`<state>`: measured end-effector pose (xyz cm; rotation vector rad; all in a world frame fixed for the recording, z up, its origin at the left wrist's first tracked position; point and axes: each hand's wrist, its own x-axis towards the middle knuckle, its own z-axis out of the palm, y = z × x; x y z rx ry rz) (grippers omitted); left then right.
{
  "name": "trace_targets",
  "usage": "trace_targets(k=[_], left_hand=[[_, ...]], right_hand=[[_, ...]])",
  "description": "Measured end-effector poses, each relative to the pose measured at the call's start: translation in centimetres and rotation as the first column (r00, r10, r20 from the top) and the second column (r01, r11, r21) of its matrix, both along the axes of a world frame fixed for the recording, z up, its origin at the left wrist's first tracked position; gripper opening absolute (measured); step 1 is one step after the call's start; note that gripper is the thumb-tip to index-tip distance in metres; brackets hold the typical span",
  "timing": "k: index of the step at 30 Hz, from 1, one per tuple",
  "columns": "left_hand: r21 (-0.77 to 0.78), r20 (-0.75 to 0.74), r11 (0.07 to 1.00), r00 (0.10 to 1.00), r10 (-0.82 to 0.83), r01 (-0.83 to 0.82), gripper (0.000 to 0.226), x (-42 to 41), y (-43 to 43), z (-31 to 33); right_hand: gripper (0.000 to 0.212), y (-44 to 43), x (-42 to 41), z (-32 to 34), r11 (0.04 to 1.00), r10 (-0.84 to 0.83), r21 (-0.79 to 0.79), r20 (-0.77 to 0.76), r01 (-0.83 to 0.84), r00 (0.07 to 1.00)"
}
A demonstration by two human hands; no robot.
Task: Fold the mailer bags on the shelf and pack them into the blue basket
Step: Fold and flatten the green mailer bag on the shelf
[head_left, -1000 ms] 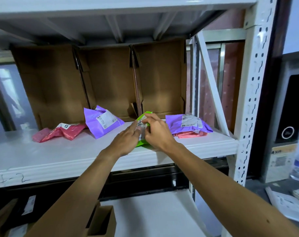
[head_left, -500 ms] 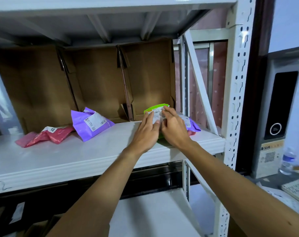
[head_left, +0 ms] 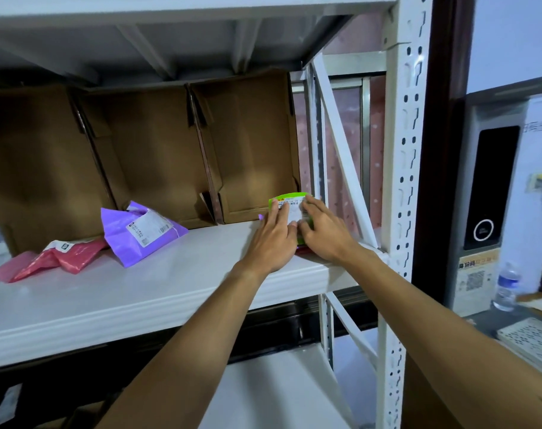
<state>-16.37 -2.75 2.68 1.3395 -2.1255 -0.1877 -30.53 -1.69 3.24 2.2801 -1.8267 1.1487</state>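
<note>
A folded green mailer bag (head_left: 289, 203) with a white label lies at the right end of the white shelf (head_left: 145, 286), on top of a stack whose purple and red edges barely show. My left hand (head_left: 271, 239) and my right hand (head_left: 322, 233) rest side by side on the green bag, fingers laid flat and pressing it down. A purple mailer bag (head_left: 141, 232) lies unfolded at mid-shelf. A crumpled pink-red mailer bag (head_left: 54, 258) lies further left. The blue basket is not in view.
Open brown cardboard boxes (head_left: 158, 150) stand along the back of the shelf. A white perforated upright (head_left: 402, 181) and a diagonal brace (head_left: 340, 144) bound the right end. A water bottle (head_left: 506, 286) and a white perforated tray (head_left: 532, 339) sit off to the lower right.
Both hands carried the green bag rightwards along the shelf and set it on the purple and pink stack, now almost covered. The fingers went from pinching the bag to pressing it flat.
</note>
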Motion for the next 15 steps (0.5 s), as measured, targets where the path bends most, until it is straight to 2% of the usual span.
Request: trace_targets(k=[3,10,15], left_hand=[[0.054,0.033,0.998,0.999,0.015,-0.017,0.058,0.0,-0.4,-0.3],[0.125,0.118,0.991,0.993,0.028,-0.042,0.06,-0.1,-0.7,-0.3],[0.143,0.17,0.988,0.985,0.024,-0.049,0.061,0.1,-1.5,-0.7]], right_hand=[[0.049,-0.4,0.0,-0.3,1.0,-0.001,-0.002,0.01,0.001,1.0],[0.049,-1.4,-0.2,-0.7,0.999,-0.047,0.021,-0.107,0.05,0.993],[0.057,-2.2,-0.3,-1.6,0.997,-0.033,0.063,-0.276,0.052,0.961]])
